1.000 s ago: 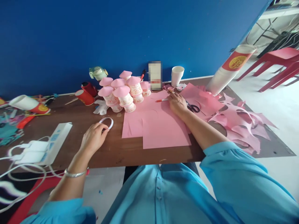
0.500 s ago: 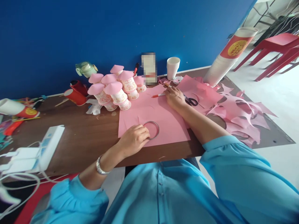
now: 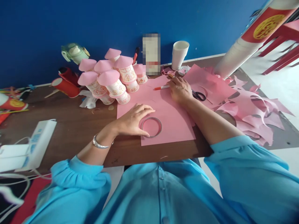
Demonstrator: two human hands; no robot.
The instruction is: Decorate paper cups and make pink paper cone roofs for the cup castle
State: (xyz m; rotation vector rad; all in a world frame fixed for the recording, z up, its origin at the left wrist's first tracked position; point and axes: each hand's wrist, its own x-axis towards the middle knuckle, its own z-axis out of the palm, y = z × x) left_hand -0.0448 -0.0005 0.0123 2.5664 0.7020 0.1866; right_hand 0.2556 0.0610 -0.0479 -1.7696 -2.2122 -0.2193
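A thin metal ring (image 3: 151, 127) lies flat on a large sheet of pink paper (image 3: 170, 127) near the table's front edge. My left hand (image 3: 132, 120) is open at the ring's left side, thumb and fingers spread apart, the thumb close to its lower rim. Further back on the sheet, my right hand (image 3: 181, 89) is closed over the end of a red-and-white marker (image 3: 161, 88), whose red end points left; the rest is hidden by the fingers. Dark-handled scissors (image 3: 199, 95) lie just right of that hand, partly covered.
Paper-cup towers with pink cone roofs (image 3: 109, 77) stand behind my left hand. Pink paper scraps (image 3: 252, 109) and a tall cup stack (image 3: 243, 49) are at right. A white cup stack (image 3: 179, 55) stands near the wall; a power strip (image 3: 40, 143) lies left.
My left hand has opened, its fingers spreading away from the ring's edge. My right hand keeps its place by the marker. The camera view has shifted slightly.
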